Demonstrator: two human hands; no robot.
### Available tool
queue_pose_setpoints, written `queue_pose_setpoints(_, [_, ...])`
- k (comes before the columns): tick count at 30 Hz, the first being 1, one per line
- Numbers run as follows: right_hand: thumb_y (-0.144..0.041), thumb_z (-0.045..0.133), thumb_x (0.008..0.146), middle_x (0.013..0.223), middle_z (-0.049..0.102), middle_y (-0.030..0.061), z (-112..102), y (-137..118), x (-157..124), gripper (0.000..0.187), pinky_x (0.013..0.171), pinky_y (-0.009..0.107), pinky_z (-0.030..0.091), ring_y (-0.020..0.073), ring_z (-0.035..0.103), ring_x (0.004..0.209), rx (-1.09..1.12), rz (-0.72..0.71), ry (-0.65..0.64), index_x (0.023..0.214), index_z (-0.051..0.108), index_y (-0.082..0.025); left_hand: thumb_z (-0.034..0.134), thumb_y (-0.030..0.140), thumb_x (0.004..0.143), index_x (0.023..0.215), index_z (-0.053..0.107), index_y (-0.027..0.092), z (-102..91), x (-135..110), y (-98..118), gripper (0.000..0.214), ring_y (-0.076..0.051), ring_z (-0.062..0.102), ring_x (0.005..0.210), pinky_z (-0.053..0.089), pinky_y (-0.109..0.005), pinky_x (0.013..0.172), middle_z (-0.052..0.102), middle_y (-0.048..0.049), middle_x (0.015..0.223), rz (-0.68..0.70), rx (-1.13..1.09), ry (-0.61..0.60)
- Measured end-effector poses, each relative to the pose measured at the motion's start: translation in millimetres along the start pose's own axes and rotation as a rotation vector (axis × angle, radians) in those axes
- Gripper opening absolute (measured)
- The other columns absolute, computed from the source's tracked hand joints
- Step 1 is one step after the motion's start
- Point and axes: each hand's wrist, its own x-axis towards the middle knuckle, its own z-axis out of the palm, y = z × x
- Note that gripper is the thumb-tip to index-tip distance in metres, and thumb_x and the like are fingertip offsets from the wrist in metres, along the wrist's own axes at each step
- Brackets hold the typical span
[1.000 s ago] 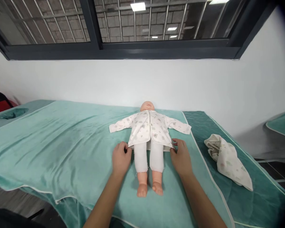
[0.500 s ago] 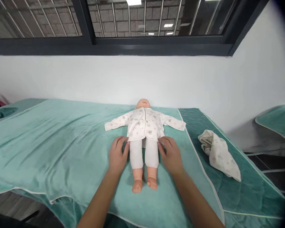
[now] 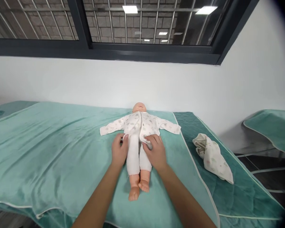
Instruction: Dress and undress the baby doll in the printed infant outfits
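A baby doll (image 3: 139, 107) lies on its back, its arms spread wide and its bare feet toward me. It wears a white patterned baby shirt (image 3: 142, 123) over white legs (image 3: 133, 158). At the shirt's lower left corner, my left hand (image 3: 119, 150) pinches the hem between thumb and fingers. My right hand (image 3: 156, 152) reaches over the doll's other thigh, its fingers closed on the front hem near the middle. The fingers partly hide that hem, which is bunched and slightly raised.
Under the doll is a light green sheet (image 3: 73, 152) over a darker green quilted cover (image 3: 247, 196). To the right lies a crumpled patterned white cloth (image 3: 213, 158). A white wall (image 3: 109, 82) and a dark-framed window (image 3: 144, 55) stand behind the bed.
My right hand has moved inward from the shirt's side to near its front opening. The hem has lifted and bunched, and the doll's legs have come closer together. The view has shifted slightly.
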Motion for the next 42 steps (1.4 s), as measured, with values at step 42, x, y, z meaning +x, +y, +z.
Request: queue_pose_setpoints(42, [-0.045,0.064,0.080,0.136,0.054,0.0183,-202.5,100.3,-47.8,0.048,0.096,0.054,0.041,0.0399,0.053,0.120,-0.726,0.340,0.023,0.124,0.058,-0.026,0.058,0.046,0.088,0.057,0.033,0.020,-42.2,-43.8,3.0,0.048,-0.010,0.030,0.052,0.026,-0.025,0.051,0.033,0.0052,0.053,-0.294,-0.206,0.292])
